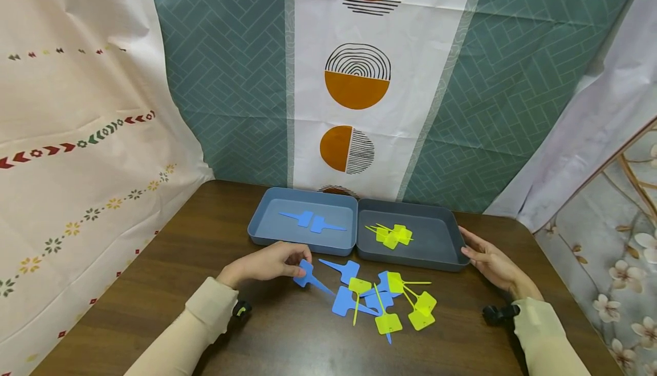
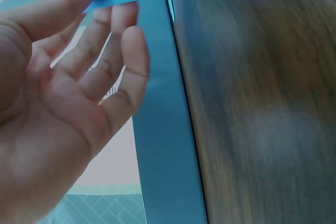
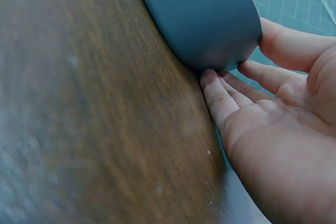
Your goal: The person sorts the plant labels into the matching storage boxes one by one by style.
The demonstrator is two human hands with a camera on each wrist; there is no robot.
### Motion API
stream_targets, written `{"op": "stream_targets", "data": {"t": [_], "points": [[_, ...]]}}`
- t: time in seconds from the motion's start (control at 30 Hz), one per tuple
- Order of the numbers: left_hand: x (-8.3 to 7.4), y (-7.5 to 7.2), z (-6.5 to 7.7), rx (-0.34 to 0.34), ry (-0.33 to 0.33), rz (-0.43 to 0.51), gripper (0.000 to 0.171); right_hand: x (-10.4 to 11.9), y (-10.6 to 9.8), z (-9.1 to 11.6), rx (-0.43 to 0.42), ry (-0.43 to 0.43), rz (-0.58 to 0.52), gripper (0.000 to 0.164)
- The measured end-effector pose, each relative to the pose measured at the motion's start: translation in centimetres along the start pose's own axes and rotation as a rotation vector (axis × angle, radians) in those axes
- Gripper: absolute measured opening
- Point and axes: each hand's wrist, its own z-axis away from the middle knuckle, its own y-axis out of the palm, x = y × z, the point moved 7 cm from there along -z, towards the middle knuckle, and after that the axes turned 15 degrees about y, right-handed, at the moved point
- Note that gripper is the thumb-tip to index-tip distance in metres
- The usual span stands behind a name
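Blue plastic, thin by the look of it: the left hand [image 1: 269, 262] has a blue tag [image 1: 304, 274] pinched between thumb and fingers, just off the near side of the lighter tray [image 1: 328, 205]. Hands are well apart; the right hand [image 1: 495, 265] isn't clamped on anything, just fingertips against the right end of the dark tray [image 1: 436, 239]. My worry is the held tag's stem: it points right and near at the loose pile, so lifting carelessly could snag the overlapping blue tags [image 1: 351, 272] and yellow tags [image 1: 388, 323] and drag them. Pushing too hard on the right could also shove one tray into the other, since they're side by side. Tags are flat squarish heads on long pointy stems; trays look smooth with rounded corners, and the table [image 1: 277, 330] is dark wood grain, slightly shiny
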Motion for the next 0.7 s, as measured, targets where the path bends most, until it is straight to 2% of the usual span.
{"op": "stream_targets", "data": {"t": [0.33, 0.5, 0.7], "points": [[0.5, -2.1, 0.4, -0.247, -0.039, 0.129, 0.02, 0.2, 0.2, -0.1, 0.003, -0.007, -0.005, 0.072], [0.5, -3.0, 0.4, -0.345, -0.049, 0.129, 0.024, 0.4, 0.2, 0.1, -0.007, 0.002, -0.012, 0.073], [0.6, -3.6, 0.6, -0.411, -0.079, 0.093, 0.027, 0.4, 0.3, 0.3, -0.004, 0.011, -0.015, 0.074]]}}
